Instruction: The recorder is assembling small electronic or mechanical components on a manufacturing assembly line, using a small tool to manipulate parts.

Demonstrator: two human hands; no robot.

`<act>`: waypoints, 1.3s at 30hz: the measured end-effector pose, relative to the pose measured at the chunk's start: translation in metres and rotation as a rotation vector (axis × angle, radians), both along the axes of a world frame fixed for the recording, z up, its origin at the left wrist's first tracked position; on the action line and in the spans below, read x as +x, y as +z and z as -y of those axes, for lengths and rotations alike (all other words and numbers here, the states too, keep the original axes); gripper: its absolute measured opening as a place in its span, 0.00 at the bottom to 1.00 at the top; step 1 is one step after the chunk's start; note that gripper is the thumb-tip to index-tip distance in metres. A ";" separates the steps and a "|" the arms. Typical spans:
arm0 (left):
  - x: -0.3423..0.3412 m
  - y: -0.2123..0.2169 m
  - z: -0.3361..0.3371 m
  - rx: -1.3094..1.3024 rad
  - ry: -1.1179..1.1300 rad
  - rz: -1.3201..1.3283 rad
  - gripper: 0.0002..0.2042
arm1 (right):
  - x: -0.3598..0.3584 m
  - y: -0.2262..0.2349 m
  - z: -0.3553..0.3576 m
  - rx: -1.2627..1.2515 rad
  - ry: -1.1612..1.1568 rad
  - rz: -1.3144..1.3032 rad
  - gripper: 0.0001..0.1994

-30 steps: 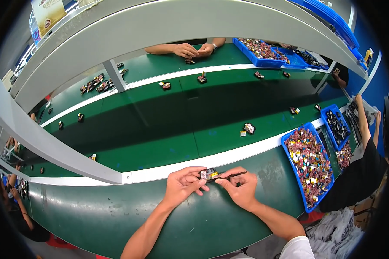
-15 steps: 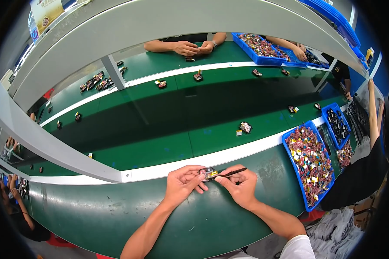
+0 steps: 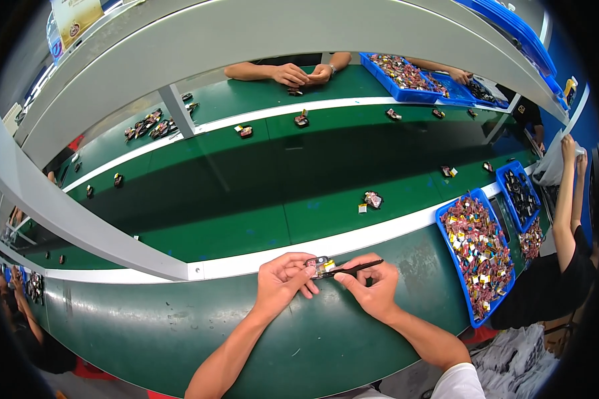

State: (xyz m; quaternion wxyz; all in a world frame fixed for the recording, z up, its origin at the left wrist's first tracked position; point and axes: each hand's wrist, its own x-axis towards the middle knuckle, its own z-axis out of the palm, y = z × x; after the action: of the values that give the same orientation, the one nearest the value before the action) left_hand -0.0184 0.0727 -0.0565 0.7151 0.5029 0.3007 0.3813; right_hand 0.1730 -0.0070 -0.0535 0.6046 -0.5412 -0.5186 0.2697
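Observation:
My left hand (image 3: 284, 282) holds a small black-cased electronic part (image 3: 321, 262) between thumb and fingers, just in front of the white rail. A bit of yellow and white shows in its open side. Pinched in my right hand (image 3: 373, 287) is a slim black tool (image 3: 363, 266), which looks like tweezers. Its left end reaches the part, and the other end sticks out past my fingers to the right. My fingers partly hide where tool and part meet.
Right of my hands stands a blue tray (image 3: 449, 256) heaped with small wired parts; behind it, another blue tray (image 3: 500, 174) holds black pieces. Small assemblies (image 3: 373, 199) lie scattered on the green belt (image 3: 246, 229). A grey post (image 3: 100, 226) slants at left. Co-workers' hands (image 3: 289, 74) show across the belt.
The assemblies on the belt have shifted slightly left. At the right, a co-worker's arms and a pale bag have moved. My hands hold nearly the same pose, the tool a touch higher.

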 end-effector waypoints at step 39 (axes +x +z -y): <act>0.011 -0.001 0.008 0.051 0.024 -0.104 0.09 | 0.003 0.001 -0.003 0.355 0.074 0.521 0.09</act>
State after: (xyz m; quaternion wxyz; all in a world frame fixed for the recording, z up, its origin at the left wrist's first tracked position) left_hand -0.0073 0.0646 -0.0578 0.6808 0.5363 0.3337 0.3707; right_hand 0.1756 -0.0045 -0.0528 0.5263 -0.4587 -0.7143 0.0490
